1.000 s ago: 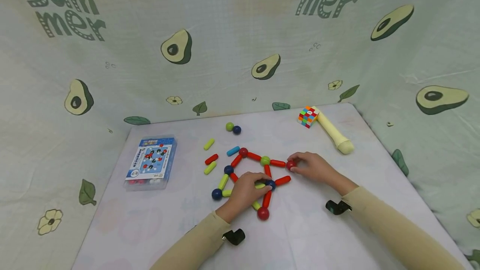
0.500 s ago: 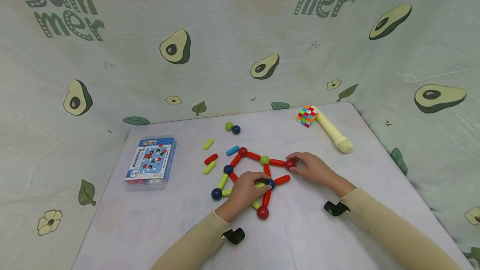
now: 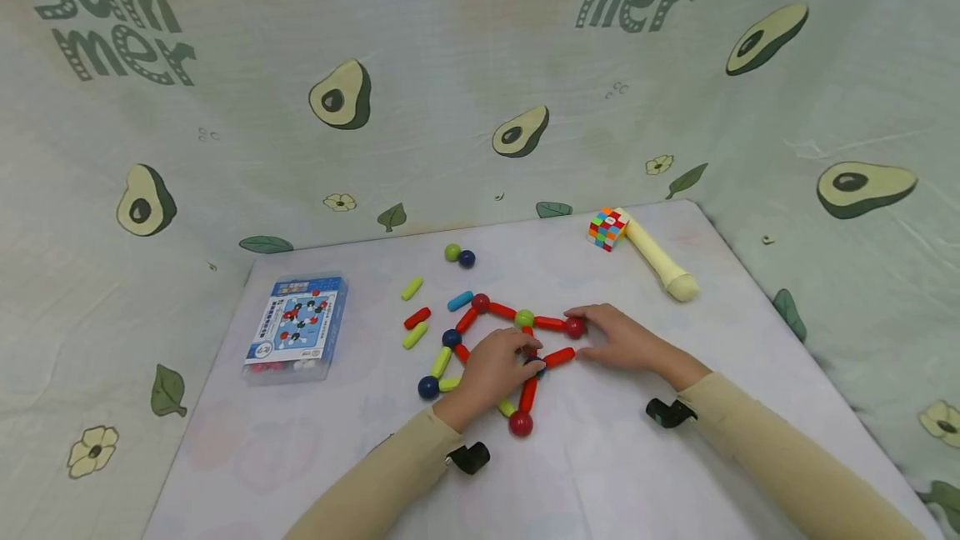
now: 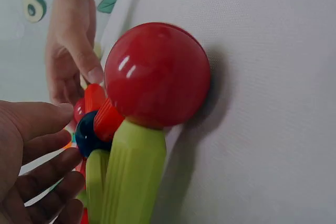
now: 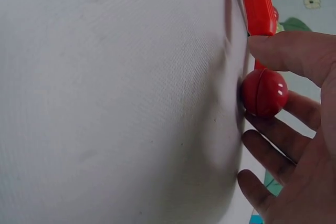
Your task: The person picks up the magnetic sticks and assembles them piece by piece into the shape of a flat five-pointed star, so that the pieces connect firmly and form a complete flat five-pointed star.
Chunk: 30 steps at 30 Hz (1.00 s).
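Observation:
A flat frame of magnetic sticks and balls lies on the table. My left hand [image 3: 491, 367] reaches over its middle, thumb and fingers spread apart beside a dark blue ball [image 4: 89, 136]. Whether a fingertip touches that ball I cannot tell. At the frame's right end, my right hand [image 3: 626, 340] has its fingers behind a red ball [image 5: 265, 93], thumb lifted off it. The thumb tip is by the free end of a red stick [image 3: 558, 357], which points out from the blue ball. Nearest the person is another red ball [image 3: 521, 423], joined to a red and a yellow-green stick.
Loose sticks lie left of the frame, among them a red stick [image 3: 417, 318] and a blue stick [image 3: 461, 301]. Behind are a green ball [image 3: 452, 252] and a dark blue ball [image 3: 467, 259]. A boxed set [image 3: 296, 327], a puzzle cube [image 3: 607, 229] and a pale yellow baton [image 3: 660, 257] stand farther out.
My right thumb has come away from the red ball and moved down toward the red stick's end. My left fingers have loosened from the blue ball. The head view has shifted slightly.

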Tool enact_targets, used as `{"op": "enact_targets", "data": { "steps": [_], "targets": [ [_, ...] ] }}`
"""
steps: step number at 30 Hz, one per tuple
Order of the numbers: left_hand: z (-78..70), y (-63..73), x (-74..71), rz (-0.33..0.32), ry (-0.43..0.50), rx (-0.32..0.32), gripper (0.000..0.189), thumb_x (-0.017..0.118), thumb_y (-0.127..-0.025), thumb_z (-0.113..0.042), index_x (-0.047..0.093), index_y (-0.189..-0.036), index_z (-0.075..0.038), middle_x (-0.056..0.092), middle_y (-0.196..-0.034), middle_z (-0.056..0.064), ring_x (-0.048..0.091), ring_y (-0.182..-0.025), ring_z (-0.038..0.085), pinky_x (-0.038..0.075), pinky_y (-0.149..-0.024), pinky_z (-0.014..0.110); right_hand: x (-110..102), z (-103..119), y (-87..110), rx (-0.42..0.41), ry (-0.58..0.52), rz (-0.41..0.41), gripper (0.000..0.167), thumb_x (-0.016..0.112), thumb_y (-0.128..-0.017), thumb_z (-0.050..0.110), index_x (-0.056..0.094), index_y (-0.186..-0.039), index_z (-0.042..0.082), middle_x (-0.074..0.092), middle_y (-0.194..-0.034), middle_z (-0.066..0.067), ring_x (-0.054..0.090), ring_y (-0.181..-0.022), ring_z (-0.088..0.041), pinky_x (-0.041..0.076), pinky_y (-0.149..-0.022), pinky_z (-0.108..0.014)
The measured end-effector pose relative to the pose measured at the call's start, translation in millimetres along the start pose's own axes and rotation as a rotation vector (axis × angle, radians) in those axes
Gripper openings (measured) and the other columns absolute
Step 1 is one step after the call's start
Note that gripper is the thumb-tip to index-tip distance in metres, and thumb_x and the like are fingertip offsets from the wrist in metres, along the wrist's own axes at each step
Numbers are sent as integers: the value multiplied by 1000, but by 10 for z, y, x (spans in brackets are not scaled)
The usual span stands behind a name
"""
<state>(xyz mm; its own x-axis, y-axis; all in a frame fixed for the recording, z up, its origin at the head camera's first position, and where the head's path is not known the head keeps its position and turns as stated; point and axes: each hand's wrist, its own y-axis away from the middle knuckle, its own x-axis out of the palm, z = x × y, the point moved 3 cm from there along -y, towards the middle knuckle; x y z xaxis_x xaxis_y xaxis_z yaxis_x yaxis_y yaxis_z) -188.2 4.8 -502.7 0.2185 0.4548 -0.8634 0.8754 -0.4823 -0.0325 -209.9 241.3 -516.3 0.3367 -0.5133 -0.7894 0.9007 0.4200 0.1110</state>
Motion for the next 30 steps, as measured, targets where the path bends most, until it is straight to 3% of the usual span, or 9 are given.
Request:
{"op": "enact_targets", "data": {
  "steps": [3,10,18,22,27,30],
  "targets": [
    [-61,-61,39,16,-33,28,31,81,-88,-36,77,-116,-21,69,-102,-7,57,-93,9,49,-75,19,7,-14,8,-1,-18,19,66,82,-87,26,54,-145,13,55,-140,-9,47,-129,-32,42,-107,-56],
    [-76,-94,121,36,-47,16,31,81,-89,-35,77,-116,-19,68,-116,-5,57,-108,12,52,-86,22,80,1,17,-15,-6,3,67,83,-84,38,57,-141,14,58,-135,-5,49,-126,-28,44,-105,-54],
    [-61,-93,119,45,-34,29,32,80,-90,-34,76,-119,-21,69,-114,-6,57,-102,11,51,-82,20,91,56,8,-36,69,-76,58,82,-86,38,62,-134,13,62,-128,-4,52,-122,-27,45,-102,-52],
    [-28,-60,121,81,-98,94,37,77,-92,-39,73,-127,-28,70,-115,-10,57,-101,10,49,-78,18,109,73,-13,-47,97,-95,54,81,-87,37,63,-132,13,63,-125,-4,53,-120,-27,46,-102,-52],
    [-21,13,111,145,-238,216,47,71,-95,-46,65,-139,-31,65,-132,-7,57,-115,13,52,-86,23,117,81,-19,-48,111,-112,53,82,-87,37,63,-131,14,63,-124,-4,54,-119,-26,46,-101,-51],
    [-4,45,122,152,-255,235,51,70,-95,-46,62,-142,-29,62,-138,-5,56,-119,15,53,-91,25,116,80,-15,-43,105,-115,54,82,-86,36,63,-132,14,63,-125,-4,54,-119,-27,47,-101,-52]
  ]
}}
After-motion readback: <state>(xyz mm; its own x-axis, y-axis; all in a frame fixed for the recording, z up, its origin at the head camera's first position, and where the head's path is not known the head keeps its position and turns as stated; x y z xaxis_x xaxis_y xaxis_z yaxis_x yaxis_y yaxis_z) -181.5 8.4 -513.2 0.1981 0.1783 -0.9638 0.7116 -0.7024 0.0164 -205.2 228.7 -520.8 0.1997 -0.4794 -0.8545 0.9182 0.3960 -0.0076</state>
